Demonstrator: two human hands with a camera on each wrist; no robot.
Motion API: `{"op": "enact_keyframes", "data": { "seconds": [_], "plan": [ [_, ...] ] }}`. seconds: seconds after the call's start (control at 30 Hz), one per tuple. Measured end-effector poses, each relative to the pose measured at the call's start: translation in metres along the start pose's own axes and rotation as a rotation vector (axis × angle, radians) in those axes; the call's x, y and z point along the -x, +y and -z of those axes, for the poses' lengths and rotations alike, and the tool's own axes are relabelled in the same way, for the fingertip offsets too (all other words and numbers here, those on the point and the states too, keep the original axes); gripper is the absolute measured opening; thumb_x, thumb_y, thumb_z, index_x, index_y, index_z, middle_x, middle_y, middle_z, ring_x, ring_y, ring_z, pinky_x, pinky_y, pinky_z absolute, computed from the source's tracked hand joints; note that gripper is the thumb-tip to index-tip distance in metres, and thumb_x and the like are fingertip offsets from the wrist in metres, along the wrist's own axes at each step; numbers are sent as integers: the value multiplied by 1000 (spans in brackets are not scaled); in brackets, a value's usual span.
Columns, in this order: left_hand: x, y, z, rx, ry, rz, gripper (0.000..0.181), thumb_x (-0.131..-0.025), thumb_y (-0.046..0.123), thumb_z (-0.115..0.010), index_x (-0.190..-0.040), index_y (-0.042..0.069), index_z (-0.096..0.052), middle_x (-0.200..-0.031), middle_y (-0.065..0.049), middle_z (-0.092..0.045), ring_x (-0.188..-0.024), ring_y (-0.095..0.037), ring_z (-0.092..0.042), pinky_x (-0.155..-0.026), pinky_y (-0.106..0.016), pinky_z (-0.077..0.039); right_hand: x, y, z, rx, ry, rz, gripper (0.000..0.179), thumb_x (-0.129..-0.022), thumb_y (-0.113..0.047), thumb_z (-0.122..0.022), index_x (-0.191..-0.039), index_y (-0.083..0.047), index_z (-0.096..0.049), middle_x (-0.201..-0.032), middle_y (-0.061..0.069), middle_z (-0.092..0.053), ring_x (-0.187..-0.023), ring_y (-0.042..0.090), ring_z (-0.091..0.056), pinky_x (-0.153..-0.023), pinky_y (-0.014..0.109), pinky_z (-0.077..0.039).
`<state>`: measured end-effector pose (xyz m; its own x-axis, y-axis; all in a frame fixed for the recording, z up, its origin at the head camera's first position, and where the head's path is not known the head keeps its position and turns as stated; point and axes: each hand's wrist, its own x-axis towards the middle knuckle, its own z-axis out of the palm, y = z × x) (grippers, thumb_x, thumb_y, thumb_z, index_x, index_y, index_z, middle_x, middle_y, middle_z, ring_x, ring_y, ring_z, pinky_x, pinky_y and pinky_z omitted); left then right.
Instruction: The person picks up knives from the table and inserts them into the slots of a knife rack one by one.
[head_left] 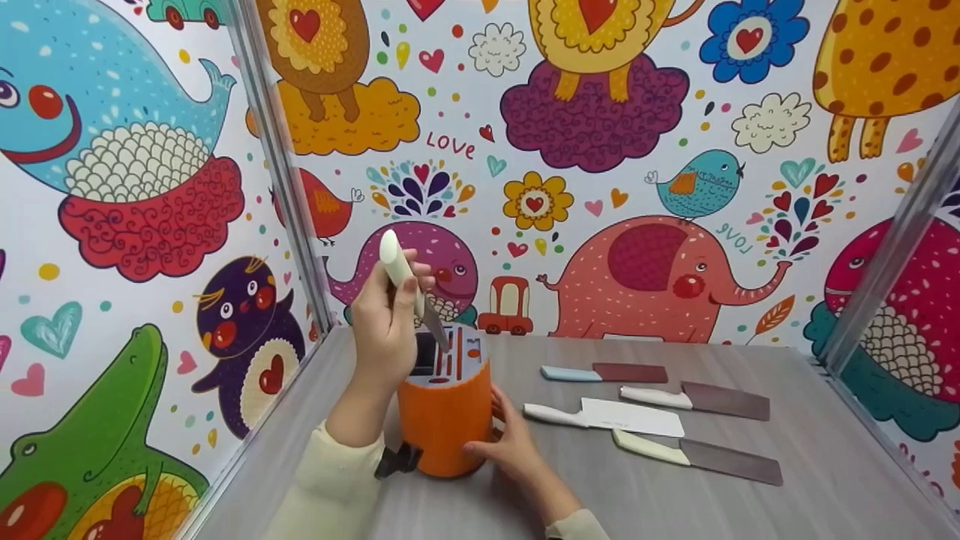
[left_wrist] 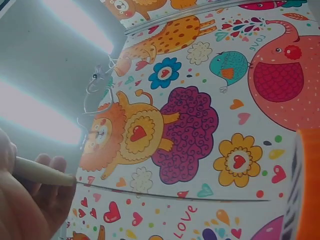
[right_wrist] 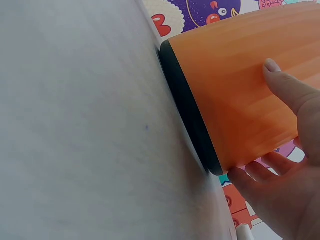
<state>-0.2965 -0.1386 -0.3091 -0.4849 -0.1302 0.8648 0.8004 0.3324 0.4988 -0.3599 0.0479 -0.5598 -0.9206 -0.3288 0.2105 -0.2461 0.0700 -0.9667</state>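
Note:
My left hand point(head_left: 381, 322) grips a knife point(head_left: 396, 264) by its cream-white handle, which points up. The blade slants down, its lower end at the slotted top of an orange knife block point(head_left: 446, 420); whether the tip is inside a slot cannot be made out. In the left wrist view, the fingers curl round the handle point(left_wrist: 42, 172) and the thin blade runs off to the right. My right hand point(head_left: 517, 444) holds the block's right side. The right wrist view shows its thumb on the orange wall point(right_wrist: 225, 90) and the other fingers round the far side.
To the right lie several cleavers: a blue-handled one point(head_left: 630, 373), a white-handled one with a dark blade point(head_left: 727, 400), a white-bladed one point(head_left: 634, 417) and a cream-handled one point(head_left: 731, 460). Patterned walls point(head_left: 637, 187) bound the grey table point(head_left: 577, 480).

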Motion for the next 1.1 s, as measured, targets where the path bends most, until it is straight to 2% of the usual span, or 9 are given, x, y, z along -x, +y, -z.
{"op": "enact_keyframes", "data": {
  "seconds": [0.17,0.37,0.53,0.63,0.83,1.0,1.1],
  "plan": [
    [1,-22,-9,5,34,90,27,-111,8,-52,-135,-4,-59,-116,-16,-74,-108,-32,-75,-106,-31,-59,0,1,2,-4,4,-5,110,-82,-22,-94,-169,-23,-27,-169,15,-39,-155,41,-39,-126,63,-35],
    [7,-41,-17,-5,16,145,28,-112,10,-52,-136,-2,-56,-119,-15,-73,-112,-28,-74,-110,-42,-57,1,0,1,6,12,-8,108,-83,-25,-94,-169,-23,-28,-169,15,-40,-154,41,-41,-125,63,-36],
    [13,-55,-23,0,-26,209,28,-112,11,-52,-137,-1,-56,-121,-15,-73,-115,-32,-73,-113,-48,-54,-1,1,-3,-2,14,-23,108,-82,-31,-94,-168,-25,-31,-169,12,-41,-154,40,-41,-126,63,-35],
    [18,-68,-27,0,-84,276,31,-112,14,-54,-139,-1,-57,-122,-16,-74,-115,-32,-73,-112,-49,-55,-2,1,-5,5,10,-18,108,-81,-31,-95,-168,-22,-31,-168,14,-42,-153,41,-42,-125,63,-36],
    [27,-90,-37,-66,-186,396,33,-112,20,-55,-137,-2,-60,-120,-20,-75,-109,-31,-75,-105,-50,-59,-2,2,-4,28,12,-35,109,-80,-23,-96,-167,-19,-32,-165,16,-45,-151,42,-44,-123,64,-39],
    [29,-101,-40,-36,-216,536,32,-113,18,-51,-137,-1,-59,-117,-20,-74,-110,-34,-75,-104,-50,-59,-2,2,-2,30,16,-46,107,-80,-22,-95,-167,-21,-33,-166,15,-45,-152,41,-43,-123,63,-39],
    [27,-106,-42,-12,-219,582,32,-114,18,-50,-138,-2,-58,-117,-21,-73,-111,-36,-75,-104,-49,-60,-2,1,0,41,22,-42,107,-81,-24,-95,-167,-21,-32,-166,14,-45,-152,41,-44,-123,62,-40]
  ]
}}
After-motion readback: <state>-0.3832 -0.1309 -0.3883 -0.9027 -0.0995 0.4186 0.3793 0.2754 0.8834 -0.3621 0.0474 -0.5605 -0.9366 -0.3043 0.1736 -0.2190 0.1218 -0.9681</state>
